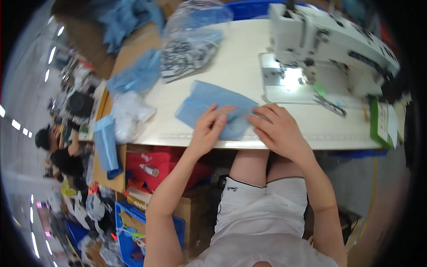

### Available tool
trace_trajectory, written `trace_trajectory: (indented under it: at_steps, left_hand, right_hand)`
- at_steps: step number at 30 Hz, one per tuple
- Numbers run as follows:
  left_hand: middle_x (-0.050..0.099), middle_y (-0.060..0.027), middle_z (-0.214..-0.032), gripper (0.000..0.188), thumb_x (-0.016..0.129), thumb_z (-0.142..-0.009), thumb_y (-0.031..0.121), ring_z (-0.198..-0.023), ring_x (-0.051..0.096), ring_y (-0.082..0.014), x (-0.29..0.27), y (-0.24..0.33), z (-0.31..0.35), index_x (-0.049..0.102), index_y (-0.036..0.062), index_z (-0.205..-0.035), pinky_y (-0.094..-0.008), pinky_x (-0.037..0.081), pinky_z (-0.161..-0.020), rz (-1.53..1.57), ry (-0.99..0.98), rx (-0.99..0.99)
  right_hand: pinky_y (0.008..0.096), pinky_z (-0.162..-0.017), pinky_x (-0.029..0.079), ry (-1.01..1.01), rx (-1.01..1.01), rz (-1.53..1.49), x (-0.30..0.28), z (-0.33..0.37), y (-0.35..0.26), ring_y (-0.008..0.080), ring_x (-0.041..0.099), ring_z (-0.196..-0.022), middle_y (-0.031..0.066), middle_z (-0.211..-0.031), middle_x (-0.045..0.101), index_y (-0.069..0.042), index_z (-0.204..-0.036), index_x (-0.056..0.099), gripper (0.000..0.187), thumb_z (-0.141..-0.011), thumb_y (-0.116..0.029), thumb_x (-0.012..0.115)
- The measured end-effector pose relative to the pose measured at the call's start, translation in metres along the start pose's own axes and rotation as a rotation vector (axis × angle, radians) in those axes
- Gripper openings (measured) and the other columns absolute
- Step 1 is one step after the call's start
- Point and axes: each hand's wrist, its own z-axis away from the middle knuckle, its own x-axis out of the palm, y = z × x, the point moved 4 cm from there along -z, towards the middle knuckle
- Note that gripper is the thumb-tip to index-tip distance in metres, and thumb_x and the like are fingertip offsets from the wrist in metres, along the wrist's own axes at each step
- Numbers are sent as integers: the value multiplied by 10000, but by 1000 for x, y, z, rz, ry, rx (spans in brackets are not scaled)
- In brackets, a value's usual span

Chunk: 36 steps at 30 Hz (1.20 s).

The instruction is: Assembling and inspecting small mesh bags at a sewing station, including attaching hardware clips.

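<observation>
A light blue, finely striped piece of fabric lies on the white sewing table, just in front of me. My left hand rests on its near left part, thumb and fingers drawn together on a fold of the cloth. At the right edge of the fabric is my right hand, its fingers stretched out and slightly apart, the tips touching the cloth. The undersides of the fingers are hidden in both hands.
A white sewing machine with its lamp lit stands at the back right. Thread snips and a green box lie right of the fabric. Clear bags, one holding patterned cloth, and blue fabric occupy the left side.
</observation>
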Motion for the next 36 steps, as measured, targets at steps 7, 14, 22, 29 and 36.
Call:
trace_trajectory:
  at_steps: [7, 14, 22, 29, 36]
  left_hand:
    - [744, -100, -1219, 225, 658, -1015, 248, -1234, 660, -258, 3, -8, -1, 736, 63, -1115, -503, 327, -1209, 118, 55, 22]
    - [753, -101, -1192, 233, 729, -948, 151, -1164, 679, -233, -3, -4, 5, 736, 44, -1155, -442, 311, -1227, 204, 121, -22]
    - [721, -103, -1045, 239, 751, -946, 172, -996, 687, -226, -2, -3, 6, 739, 27, -1136, -321, 524, -895, 261, 208, -14]
    - [736, -99, -1100, 258, 731, -966, 156, -982, 639, -183, -2, -5, 6, 728, 8, -1178, -308, 492, -934, 278, 184, -11]
    - [729, -103, -1197, 212, 740, -940, 93, -1160, 663, -209, -14, -1, 22, 731, 23, -1141, -332, 489, -1028, 417, 520, -60]
  right_hand:
    - [448, -973, 496, -18, 55, 53, -3, -4, -6, 327, 585, -1163, 113, -1237, 644, -74, -1183, 697, 323, -861, -103, 702]
    - [467, -1008, 484, -46, 76, 53, -1, -4, -12, 354, 580, -1186, 137, -1273, 641, -33, -1155, 703, 296, -863, -82, 696]
    - [480, -1026, 471, -56, 66, 50, -2, -4, -12, 366, 572, -1194, 146, -1275, 640, -18, -1150, 698, 279, -880, -80, 672]
    - [479, -1042, 461, -59, 71, 49, -3, -5, -13, 384, 571, -1192, 158, -1269, 641, 2, -1150, 689, 267, -896, -69, 652]
    - [476, -1048, 460, -72, 75, 30, -1, -5, -12, 379, 571, -1197, 159, -1269, 642, 4, -1141, 689, 256, -900, -72, 648]
